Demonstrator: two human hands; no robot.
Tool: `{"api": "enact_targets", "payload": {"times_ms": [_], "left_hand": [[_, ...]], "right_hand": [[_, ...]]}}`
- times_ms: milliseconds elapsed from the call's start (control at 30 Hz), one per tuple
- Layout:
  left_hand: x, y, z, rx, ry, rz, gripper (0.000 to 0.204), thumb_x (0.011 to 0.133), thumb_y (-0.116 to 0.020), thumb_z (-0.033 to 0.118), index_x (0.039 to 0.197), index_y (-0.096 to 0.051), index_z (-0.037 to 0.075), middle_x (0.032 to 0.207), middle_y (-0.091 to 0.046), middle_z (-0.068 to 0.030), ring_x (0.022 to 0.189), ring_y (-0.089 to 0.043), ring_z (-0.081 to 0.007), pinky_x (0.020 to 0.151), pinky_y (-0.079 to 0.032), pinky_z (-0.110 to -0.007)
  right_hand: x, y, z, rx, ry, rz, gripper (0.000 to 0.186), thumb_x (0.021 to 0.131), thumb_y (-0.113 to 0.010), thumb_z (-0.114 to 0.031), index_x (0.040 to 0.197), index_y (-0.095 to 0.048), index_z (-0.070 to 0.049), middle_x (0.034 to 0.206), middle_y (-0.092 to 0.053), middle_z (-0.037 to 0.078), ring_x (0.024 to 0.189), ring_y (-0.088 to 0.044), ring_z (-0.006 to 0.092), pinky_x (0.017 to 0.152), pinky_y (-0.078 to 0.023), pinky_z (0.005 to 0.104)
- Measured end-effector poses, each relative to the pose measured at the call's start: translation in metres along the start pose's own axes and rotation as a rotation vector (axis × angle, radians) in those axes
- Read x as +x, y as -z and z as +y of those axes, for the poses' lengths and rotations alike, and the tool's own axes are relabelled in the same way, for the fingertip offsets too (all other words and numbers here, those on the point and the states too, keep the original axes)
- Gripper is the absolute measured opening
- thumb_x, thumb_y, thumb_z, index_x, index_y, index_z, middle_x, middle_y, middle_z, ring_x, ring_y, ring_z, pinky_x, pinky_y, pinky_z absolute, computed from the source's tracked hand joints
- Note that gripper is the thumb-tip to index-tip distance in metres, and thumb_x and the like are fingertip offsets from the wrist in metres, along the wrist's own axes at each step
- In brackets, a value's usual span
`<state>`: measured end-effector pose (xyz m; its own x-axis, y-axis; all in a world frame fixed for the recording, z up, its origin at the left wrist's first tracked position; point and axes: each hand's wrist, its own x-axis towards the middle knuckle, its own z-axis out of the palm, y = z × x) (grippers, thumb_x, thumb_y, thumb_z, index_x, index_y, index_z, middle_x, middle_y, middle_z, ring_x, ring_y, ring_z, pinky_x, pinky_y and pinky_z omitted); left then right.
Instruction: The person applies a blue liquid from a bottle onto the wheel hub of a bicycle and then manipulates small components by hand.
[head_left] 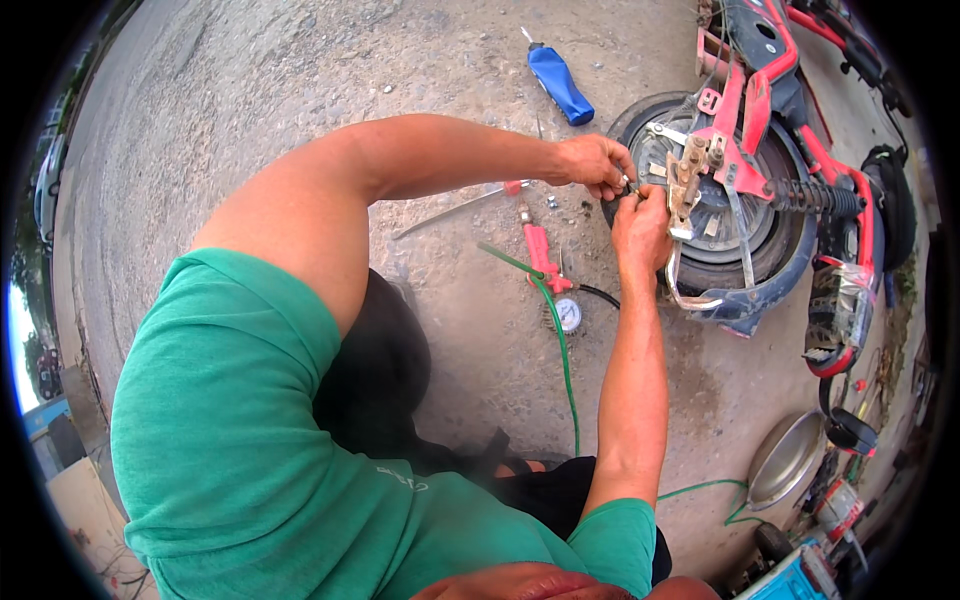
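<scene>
My left hand (597, 165) reaches in from the left to the near side of the wheel (775, 255), with fingers pinched together. Just below it, my right hand (642, 232) is closed too, its fingertips almost meeting the left ones. Between them shows a small metal part (630, 187), too small to name, which both hands pinch. The wheel belongs to a red motorcycle (752, 110) and sits under its red swingarm. A rusty bracket (686, 180) and a bent metal pedal lever (690, 290) stand close beside my right hand.
On the rough concrete lie a blue tube-shaped bottle (560, 84), a flat metal bar (445, 214), a red air gun (537, 247) with a round gauge (568, 315), a green hose (565, 375) and several small nuts. At the lower right stand a metal basin (787, 460) and a blue crate (795, 577).
</scene>
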<state>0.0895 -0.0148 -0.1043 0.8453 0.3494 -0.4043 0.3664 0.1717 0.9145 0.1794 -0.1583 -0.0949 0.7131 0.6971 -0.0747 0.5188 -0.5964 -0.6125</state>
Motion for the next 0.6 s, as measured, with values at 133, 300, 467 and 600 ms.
{"api": "enact_targets", "payload": {"times_ms": [133, 300, 467, 600], "left_hand": [[0.0023, -0.0014, 0.0007, -0.033, 0.006, 0.004, 0.02, 0.088, -0.062, 0.009, 0.106, -0.066, 0.002, 0.09, -0.07, -0.008, 0.078, -0.068, -0.014, 0.067, -0.056, -0.028], [-0.0029, -0.0052, 0.0048, -0.037, 0.021, 0.06, 0.023, 0.088, -0.06, 0.009, 0.11, -0.064, 0.002, 0.093, -0.07, -0.0084, 0.077, -0.068, -0.0139, 0.067, -0.056, -0.028], [-0.0038, -0.0001, 0.0009, 0.051, 0.055, 0.003, 0.029, 0.086, -0.06, 0.012, 0.112, -0.061, 0.001, 0.092, -0.069, -0.009, 0.077, -0.067, -0.015, 0.069, -0.055, -0.029], [-0.0039, -0.0046, 0.0032, 0.092, 0.014, 0.001, 0.03, 0.085, -0.06, 0.013, 0.114, -0.06, 0.001, 0.091, -0.069, -0.0087, 0.079, -0.066, -0.0157, 0.07, -0.054, -0.029]], "right_hand": [[-0.001, 0.0005, -0.0002, 0.005, -0.003, 0.004, 0.03, 0.088, -0.056, -0.03, 0.111, -0.061, -0.012, 0.107, -0.068, 0.016, 0.099, -0.064, 0.0396, 0.083, -0.049, 0.0486], [-0.0015, 0.0011, -0.0007, 0.002, -0.002, 0.005, 0.03, 0.088, -0.056, -0.03, 0.111, -0.061, -0.012, 0.107, -0.068, 0.016, 0.1, -0.064, 0.0394, 0.084, -0.049, 0.0484], [0.0002, -0.0016, 0.0023, 0.0, 0.023, 0.013, 0.029, 0.088, -0.056, -0.029, 0.111, -0.06, -0.011, 0.106, -0.068, 0.016, 0.099, -0.064, 0.0389, 0.083, -0.049, 0.0482], [-0.001, 0.0002, 0.0002, 0.007, 0.005, 0.013, 0.028, 0.088, -0.056, -0.029, 0.11, -0.061, -0.011, 0.105, -0.068, 0.016, 0.099, -0.064, 0.039, 0.083, -0.049, 0.0484]]}}
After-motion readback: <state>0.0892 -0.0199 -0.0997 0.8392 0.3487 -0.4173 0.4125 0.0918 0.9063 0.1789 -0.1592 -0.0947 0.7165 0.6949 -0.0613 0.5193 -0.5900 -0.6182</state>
